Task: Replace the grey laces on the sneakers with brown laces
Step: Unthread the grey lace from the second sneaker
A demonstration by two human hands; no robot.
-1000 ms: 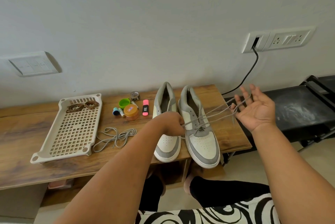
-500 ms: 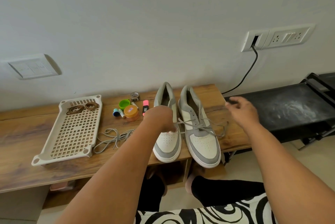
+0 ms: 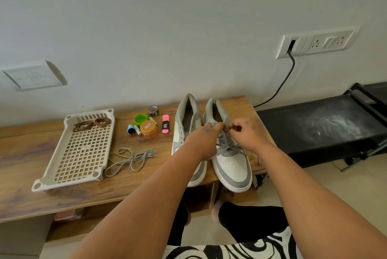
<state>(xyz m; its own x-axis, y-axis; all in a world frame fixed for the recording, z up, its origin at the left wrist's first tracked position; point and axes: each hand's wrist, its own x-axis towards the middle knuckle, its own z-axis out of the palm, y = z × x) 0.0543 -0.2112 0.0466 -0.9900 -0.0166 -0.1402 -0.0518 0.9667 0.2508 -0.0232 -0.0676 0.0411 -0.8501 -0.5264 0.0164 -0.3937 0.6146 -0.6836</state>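
- Head view, looking down at a wooden bench [image 3: 25, 166] set against a pale wall; both my forearms reach in from below.
- Left hand [image 3: 204, 139]: over the pair of sneakers, fingers curled, thumb and fingertips pinching the grey lace [image 3: 227, 147] near the top eyelets of the right sneaker [image 3: 232, 164].
- Right hand [image 3: 247, 133]: just beside the left hand, fingers curled, also pinching the grey lace at the same spot above the tongue.
- Right sneaker: white and grey, upright on the bench, toe toward me and past the front edge, heel toward the wall; its grey lace is still threaded through the lower eyelets, with loose ends trailing over the toe side.
- Left sneaker [image 3: 186, 120]: touching the right one, parallel to it, partly hidden by my left hand and forearm; I cannot tell whether any lace remains in it.
- Loose grey lace [image 3: 132, 159]: lying in a tangle on the bench, between the tray and the sneakers.
- Tray [image 3: 77, 154]: pale perforated plastic, on the bench to the left; two coiled brown laces [image 3: 92, 123] lie at its far end.
- Small items between tray and sneakers: green cap [image 3: 139, 119], orange-lidded jar [image 3: 148, 129], pink highlighter [image 3: 165, 126], blue-capped item [image 3: 130, 128], small tape roll [image 3: 153, 110].
- Wall: switch plate [image 3: 31, 75] at left, socket panel [image 3: 316, 41] at right with a black cable [image 3: 280, 88] plugged in.
- Black surface [image 3: 318, 126]: to the right of the bench.
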